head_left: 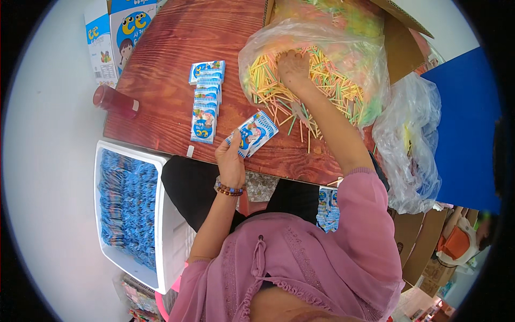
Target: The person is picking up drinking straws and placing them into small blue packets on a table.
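Observation:
My left hand (230,161) pinches a small blue-and-white packet (252,134) near the front edge of the table. Farther right, my right hand (294,70) is down in a heap of thin yellow, pink and green candy sticks (335,88). Its fingers curl into the sticks, and the fingertips are hidden among them. A clear plastic bag (316,33) surrounds the heap, and some sticks spill from its mouth toward me. Left of the held packet, several similar packets (204,121) lie overlapping in a column.
A white foam box (163,225) full of blue packets stands at my left. On the table's left edge is a reddish jar (115,102); printed cartons (104,45) stand beyond. A crumpled clear bag (407,145) and a blue panel (466,129) are at right.

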The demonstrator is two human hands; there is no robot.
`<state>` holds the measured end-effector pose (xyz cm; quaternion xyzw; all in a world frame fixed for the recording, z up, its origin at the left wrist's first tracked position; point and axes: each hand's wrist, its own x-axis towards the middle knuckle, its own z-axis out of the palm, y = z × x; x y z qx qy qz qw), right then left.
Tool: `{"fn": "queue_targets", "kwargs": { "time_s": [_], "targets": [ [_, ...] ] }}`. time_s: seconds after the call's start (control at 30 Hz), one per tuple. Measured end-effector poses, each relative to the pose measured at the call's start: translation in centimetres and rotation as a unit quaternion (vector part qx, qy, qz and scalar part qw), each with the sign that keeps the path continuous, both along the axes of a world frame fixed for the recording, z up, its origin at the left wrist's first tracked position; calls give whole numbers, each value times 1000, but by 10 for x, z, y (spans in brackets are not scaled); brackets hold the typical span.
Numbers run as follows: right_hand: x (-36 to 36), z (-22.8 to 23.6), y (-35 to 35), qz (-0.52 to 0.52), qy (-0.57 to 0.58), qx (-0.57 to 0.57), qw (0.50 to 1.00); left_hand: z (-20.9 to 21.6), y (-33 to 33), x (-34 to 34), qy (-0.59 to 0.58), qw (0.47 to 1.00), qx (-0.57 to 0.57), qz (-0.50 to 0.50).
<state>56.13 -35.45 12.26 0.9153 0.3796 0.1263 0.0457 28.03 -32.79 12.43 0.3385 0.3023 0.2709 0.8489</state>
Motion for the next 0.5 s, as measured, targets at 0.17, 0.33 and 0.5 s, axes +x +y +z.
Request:
{"fn": "queue_targets", "kwargs": {
  "time_s": [0.17,0.33,0.5],
  "targets": [
    [3,-8,-8,-35,46,80,995,-5,2,0,2,1000,-6,2],
    [15,2,-37,-72,193,132,970,-3,1,1,-5,1000,-8,4],
    [-2,16,-74,-51,437,401,803,-4,4,-3,2,1000,-13,5]
  ]
}}
